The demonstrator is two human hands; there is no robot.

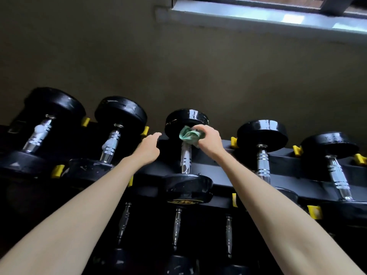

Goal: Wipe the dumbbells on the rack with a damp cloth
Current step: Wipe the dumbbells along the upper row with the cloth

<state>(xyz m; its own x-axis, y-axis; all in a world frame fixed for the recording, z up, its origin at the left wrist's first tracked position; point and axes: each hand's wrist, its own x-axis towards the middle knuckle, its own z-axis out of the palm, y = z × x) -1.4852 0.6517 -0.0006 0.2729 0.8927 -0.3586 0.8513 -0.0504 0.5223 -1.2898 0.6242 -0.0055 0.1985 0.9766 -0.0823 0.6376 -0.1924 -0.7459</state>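
On the rack (282,161), right hand (208,139) grips cloth (190,136) against dumbbell (186,120); label (185,201) unreadable.

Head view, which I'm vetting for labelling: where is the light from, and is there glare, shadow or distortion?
Head view: dim, lit from the window top right; glare on the far head of the middle dumbbell; the lower row sinks into shadow; wide-angle bending fans the top row; the cloth in the right hand looks soft.

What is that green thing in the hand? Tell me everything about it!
The green cloth looks soft and is crumpled into a wad. The right hand grips it, pressing it where the shiny handle of the middle dumbbell meets its far black head. Whether it is damp cannot be seen.
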